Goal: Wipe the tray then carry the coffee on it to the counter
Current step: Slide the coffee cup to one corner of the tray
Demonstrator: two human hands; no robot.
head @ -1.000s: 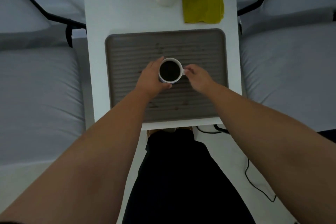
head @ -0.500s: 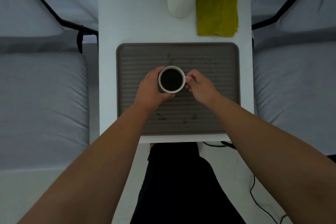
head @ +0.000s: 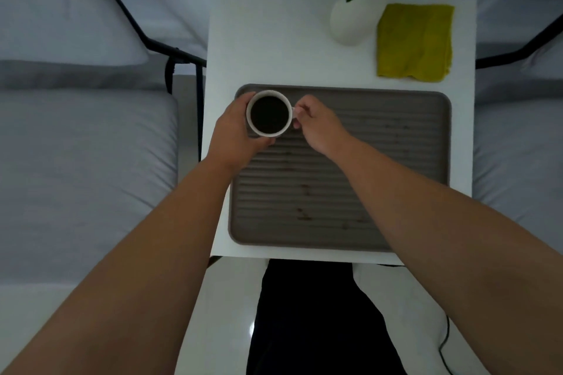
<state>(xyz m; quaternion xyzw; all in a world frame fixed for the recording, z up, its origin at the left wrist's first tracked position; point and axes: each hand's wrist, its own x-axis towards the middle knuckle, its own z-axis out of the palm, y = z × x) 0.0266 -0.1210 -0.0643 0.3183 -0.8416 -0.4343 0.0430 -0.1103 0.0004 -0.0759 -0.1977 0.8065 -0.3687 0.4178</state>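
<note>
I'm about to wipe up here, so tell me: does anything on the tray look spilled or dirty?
Yes. Small brown spots and smears dot the ribbed grey tray, mostly down its middle and near its front edge. They look like coffee drips. The coffee cup, held by both hands at the tray's far left corner, shows no spill itself.

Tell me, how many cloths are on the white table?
1. The yellow cloth lies folded at the table's far right corner, beside the white vase, beyond the tray. No other is visible.
</note>
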